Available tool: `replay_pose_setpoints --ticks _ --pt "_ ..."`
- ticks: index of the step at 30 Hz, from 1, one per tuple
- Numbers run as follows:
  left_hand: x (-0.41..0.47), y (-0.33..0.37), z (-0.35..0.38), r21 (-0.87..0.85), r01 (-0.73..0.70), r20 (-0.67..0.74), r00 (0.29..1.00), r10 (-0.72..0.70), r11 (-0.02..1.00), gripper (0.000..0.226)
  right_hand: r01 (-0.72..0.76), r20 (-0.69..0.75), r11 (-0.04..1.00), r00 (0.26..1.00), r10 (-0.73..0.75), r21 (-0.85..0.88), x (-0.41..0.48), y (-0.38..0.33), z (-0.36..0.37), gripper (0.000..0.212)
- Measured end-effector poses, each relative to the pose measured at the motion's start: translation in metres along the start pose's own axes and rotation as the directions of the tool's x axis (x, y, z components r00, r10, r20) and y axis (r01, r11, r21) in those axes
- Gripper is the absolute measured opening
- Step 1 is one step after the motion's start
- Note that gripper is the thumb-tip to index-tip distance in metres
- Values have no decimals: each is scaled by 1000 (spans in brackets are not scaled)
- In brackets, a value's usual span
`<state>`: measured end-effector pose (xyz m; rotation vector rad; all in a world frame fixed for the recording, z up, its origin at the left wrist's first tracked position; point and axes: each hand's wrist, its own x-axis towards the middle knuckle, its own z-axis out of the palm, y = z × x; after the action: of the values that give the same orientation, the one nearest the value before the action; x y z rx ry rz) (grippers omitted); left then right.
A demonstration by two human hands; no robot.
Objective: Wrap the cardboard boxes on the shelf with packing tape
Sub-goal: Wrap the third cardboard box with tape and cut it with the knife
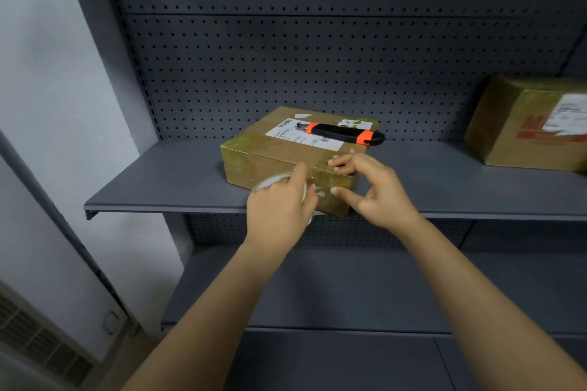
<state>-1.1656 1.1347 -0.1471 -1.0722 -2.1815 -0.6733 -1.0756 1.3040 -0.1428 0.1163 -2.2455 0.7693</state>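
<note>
A flat cardboard box [279,152] with a white shipping label lies on the grey shelf [165,181], its near corner at the shelf's front edge. Glossy tape covers its left end and front face. My left hand [279,209] grips a roll of clear packing tape [273,181] against the box's front face. My right hand [371,187] presses on the box's near right corner, fingers on the top edge and thumb on the front face. A black and orange utility knife [343,133] rests on top of the box.
A second cardboard box [521,127] with a label stands at the right end of the same shelf. A perforated grey back panel [317,57] rises behind. A lower shelf [349,289] sits below, and a white wall [47,105] is at the left.
</note>
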Motion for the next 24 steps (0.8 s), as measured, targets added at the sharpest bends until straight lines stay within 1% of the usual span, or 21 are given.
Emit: replay_pose_setpoints --ticks 4,7,9,11,12,13,15,17,18,19,21,23,24 --pt "4 3 4 -14 14 10 1000 -14 1000 13 -11 14 1000 1000 10 23 1 1 -4 23" --pt "4 2 4 -23 -11 -3 1000 11 1000 12 -32 33 999 999 32 5 7 -4 -12 10" --pt "4 3 3 -30 -19 -17 1000 18 999 12 -47 -27 998 999 46 -32 18 -10 -15 6" --pt "4 3 2 -45 -21 -20 1000 20 999 13 -102 -131 990 987 89 -93 36 -12 -17 11" --pt "4 3 2 -46 -22 -18 1000 21 999 14 -150 -151 978 980 128 -143 48 -11 -18 15" --pt "4 3 1 -46 -23 -15 1000 23 999 15 -205 -129 956 975 181 -211 59 -10 -18 20" --pt "4 4 -2 -58 -27 -2 1000 27 998 15 -301 -10 885 948 319 -356 79 -2 -16 34" --pt "5 3 -5 -69 -26 3 1000 27 997 19 -341 92 810 897 432 -477 93 6 -9 39" --pt "6 2 -6 -79 -36 5 999 36 996 19 -346 113 771 875 471 -535 99 10 -5 39" --pt "6 0 -7 -93 -56 11 998 57 994 15 -351 110 730 858 501 -586 104 11 -2 38" --pt "7 -4 -9 -121 -95 37 994 100 988 9 -349 78 664 848 524 -662 109 11 2 37" --pt "8 -7 -11 -134 -118 62 990 127 984 9 -327 46 634 866 498 -701 108 6 3 38" --pt "8 -8 -12 -140 -123 69 989 134 983 8 -324 21 644 884 468 -692 103 -1 2 38"
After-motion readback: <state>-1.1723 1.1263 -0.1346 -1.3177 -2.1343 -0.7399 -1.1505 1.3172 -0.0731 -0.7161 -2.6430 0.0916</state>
